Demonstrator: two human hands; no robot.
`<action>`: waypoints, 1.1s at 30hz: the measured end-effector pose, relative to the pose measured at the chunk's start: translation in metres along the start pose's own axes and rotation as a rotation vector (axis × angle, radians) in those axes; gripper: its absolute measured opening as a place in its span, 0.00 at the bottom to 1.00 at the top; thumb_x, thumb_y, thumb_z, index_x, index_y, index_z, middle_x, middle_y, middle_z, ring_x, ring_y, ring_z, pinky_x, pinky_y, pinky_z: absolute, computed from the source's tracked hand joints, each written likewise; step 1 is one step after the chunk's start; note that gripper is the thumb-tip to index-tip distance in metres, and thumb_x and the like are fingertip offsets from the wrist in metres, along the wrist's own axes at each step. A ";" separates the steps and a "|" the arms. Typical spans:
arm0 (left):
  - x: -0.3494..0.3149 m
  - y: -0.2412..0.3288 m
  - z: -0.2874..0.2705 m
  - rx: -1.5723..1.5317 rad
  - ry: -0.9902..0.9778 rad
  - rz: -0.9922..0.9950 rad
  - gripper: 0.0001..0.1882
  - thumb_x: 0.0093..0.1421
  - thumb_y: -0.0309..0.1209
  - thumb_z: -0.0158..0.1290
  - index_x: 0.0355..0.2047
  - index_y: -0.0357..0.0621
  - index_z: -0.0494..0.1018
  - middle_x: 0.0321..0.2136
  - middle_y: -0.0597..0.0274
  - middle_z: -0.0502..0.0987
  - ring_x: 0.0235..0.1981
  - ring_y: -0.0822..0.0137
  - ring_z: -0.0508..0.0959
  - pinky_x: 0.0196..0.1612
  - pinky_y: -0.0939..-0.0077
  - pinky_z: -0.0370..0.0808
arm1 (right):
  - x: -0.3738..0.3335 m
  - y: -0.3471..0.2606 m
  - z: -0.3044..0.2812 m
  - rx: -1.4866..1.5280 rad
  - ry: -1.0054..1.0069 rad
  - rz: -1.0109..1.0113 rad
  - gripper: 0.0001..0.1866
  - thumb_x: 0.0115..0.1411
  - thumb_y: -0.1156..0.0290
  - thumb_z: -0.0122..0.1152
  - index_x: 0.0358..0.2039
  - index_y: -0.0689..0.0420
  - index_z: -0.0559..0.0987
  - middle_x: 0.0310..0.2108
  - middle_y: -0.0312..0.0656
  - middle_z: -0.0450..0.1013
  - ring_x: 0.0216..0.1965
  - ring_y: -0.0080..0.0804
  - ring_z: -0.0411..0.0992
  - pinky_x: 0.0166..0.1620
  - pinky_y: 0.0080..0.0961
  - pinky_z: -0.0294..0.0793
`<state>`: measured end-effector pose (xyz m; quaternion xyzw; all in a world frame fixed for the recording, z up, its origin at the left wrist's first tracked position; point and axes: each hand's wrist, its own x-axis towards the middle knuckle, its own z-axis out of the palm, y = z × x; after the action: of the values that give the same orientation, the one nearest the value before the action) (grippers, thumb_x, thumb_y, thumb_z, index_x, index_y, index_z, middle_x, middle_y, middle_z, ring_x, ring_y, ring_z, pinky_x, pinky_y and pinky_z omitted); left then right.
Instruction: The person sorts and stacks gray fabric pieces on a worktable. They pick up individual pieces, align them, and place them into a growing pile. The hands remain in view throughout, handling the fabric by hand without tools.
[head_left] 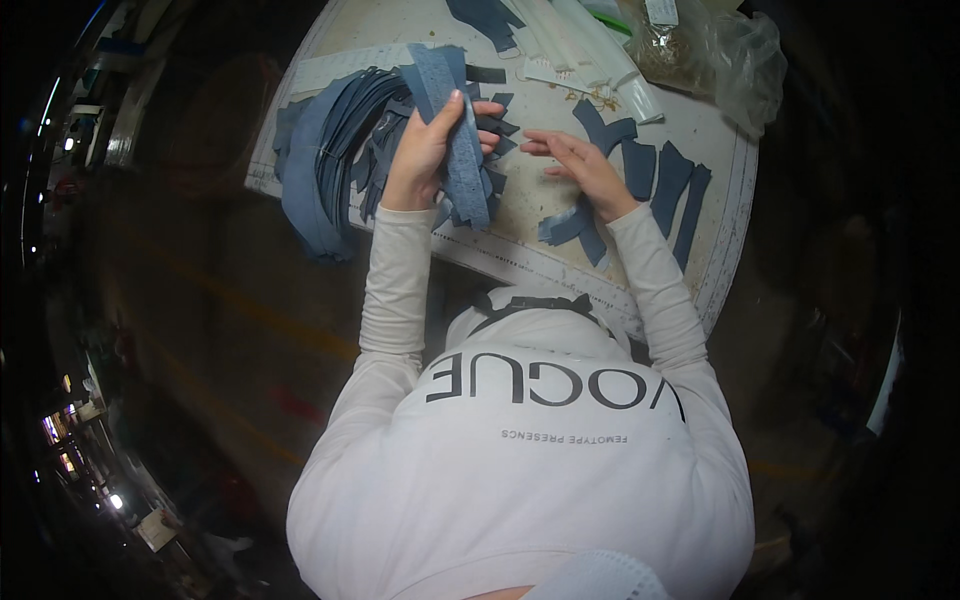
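Note:
My left hand [420, 150] holds a long blue strip [463, 165] that looks like leather, its thumb on the lighter, rough side and its fingers behind. Left of that hand, a thick bundle of long blue strips [320, 185] curves over the table's edge. Short dark blue pieces [385, 135] lie in a heap between the bundle and the strip. My right hand [585, 168] hovers to the right of the strip, fingers stretched out, holding nothing. Beside its wrist are several cut blue pieces [672, 190], with a crossed group [573, 228] of them nearer me.
The pale table [520, 258] has a worn, rounded edge. Toward its far side lie white rolled sheets [575, 45], small gold-coloured bits [603, 98], more blue pieces [483, 20] and a clear plastic bag [745, 65]. Dark floor surrounds the table.

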<state>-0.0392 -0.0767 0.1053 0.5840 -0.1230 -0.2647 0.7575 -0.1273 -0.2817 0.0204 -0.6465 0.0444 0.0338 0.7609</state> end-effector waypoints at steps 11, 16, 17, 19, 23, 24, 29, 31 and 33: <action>-0.019 -0.124 -0.024 0.876 0.399 0.233 0.16 0.52 0.36 0.60 0.34 0.37 0.75 0.27 0.56 0.78 0.25 0.67 0.78 0.31 0.75 0.74 | -0.045 0.063 0.037 -0.796 0.301 -0.046 0.08 0.51 0.70 0.61 0.26 0.63 0.79 0.23 0.51 0.75 0.25 0.44 0.75 0.31 0.32 0.74; -0.047 -0.142 -0.020 1.094 0.222 0.270 0.17 0.46 0.33 0.63 0.35 0.40 0.73 0.27 0.57 0.74 0.28 0.60 0.77 0.32 0.67 0.73 | -0.028 0.058 0.015 -0.771 0.250 -0.138 0.07 0.53 0.71 0.60 0.31 0.61 0.79 0.25 0.49 0.75 0.28 0.44 0.75 0.32 0.33 0.73; -0.050 -0.145 -0.016 1.157 0.201 0.217 0.19 0.44 0.33 0.64 0.36 0.42 0.72 0.29 0.57 0.73 0.29 0.57 0.75 0.33 0.64 0.71 | -0.022 0.057 0.014 -0.785 0.220 -0.153 0.08 0.53 0.72 0.59 0.32 0.60 0.79 0.26 0.48 0.74 0.29 0.44 0.75 0.33 0.33 0.73; -0.055 -0.149 -0.010 1.280 0.222 0.343 0.18 0.44 0.33 0.63 0.35 0.42 0.73 0.30 0.57 0.73 0.29 0.56 0.74 0.33 0.63 0.70 | -0.012 0.059 0.014 -0.816 0.179 -0.222 0.09 0.53 0.72 0.59 0.36 0.57 0.79 0.28 0.47 0.73 0.31 0.45 0.74 0.34 0.34 0.73; -0.051 -0.156 -0.006 1.232 0.117 0.336 0.14 0.47 0.33 0.62 0.35 0.43 0.74 0.28 0.58 0.74 0.27 0.58 0.74 0.32 0.66 0.70 | 0.002 0.068 0.020 -0.948 0.125 -0.283 0.13 0.54 0.70 0.59 0.41 0.53 0.77 0.32 0.45 0.70 0.35 0.45 0.73 0.36 0.37 0.73; -0.046 -0.155 -0.007 1.189 0.084 0.281 0.14 0.48 0.32 0.62 0.34 0.42 0.74 0.28 0.58 0.74 0.26 0.59 0.75 0.31 0.67 0.71 | 0.005 0.071 0.020 -0.997 0.112 -0.261 0.14 0.54 0.70 0.59 0.42 0.52 0.77 0.33 0.45 0.70 0.35 0.45 0.73 0.37 0.37 0.73; -0.009 -0.146 -0.019 1.239 0.339 0.462 0.18 0.47 0.31 0.62 0.40 0.44 0.74 0.23 0.59 0.76 0.25 0.61 0.78 0.30 0.69 0.73 | 0.010 0.076 0.014 -1.009 0.127 -0.140 0.13 0.54 0.69 0.59 0.41 0.53 0.75 0.34 0.42 0.69 0.36 0.40 0.73 0.37 0.32 0.72; -0.006 -0.146 -0.017 1.211 0.331 0.325 0.20 0.46 0.31 0.63 0.40 0.44 0.73 0.23 0.60 0.77 0.25 0.60 0.78 0.30 0.68 0.74 | 0.011 0.077 0.014 -0.948 0.180 -0.170 0.12 0.52 0.67 0.61 0.38 0.54 0.75 0.33 0.42 0.69 0.37 0.40 0.73 0.38 0.33 0.72; -0.004 -0.147 -0.014 1.193 0.339 0.249 0.21 0.44 0.30 0.64 0.40 0.44 0.73 0.23 0.61 0.78 0.24 0.62 0.78 0.30 0.69 0.74 | 0.014 0.077 0.017 -0.897 0.259 -0.250 0.12 0.50 0.66 0.64 0.35 0.54 0.75 0.32 0.42 0.70 0.37 0.42 0.73 0.39 0.36 0.73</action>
<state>-0.0739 -0.0889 -0.0381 0.9208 -0.1950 0.0357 0.3358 -0.1215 -0.2523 -0.0540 -0.9102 0.0419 -0.1228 0.3934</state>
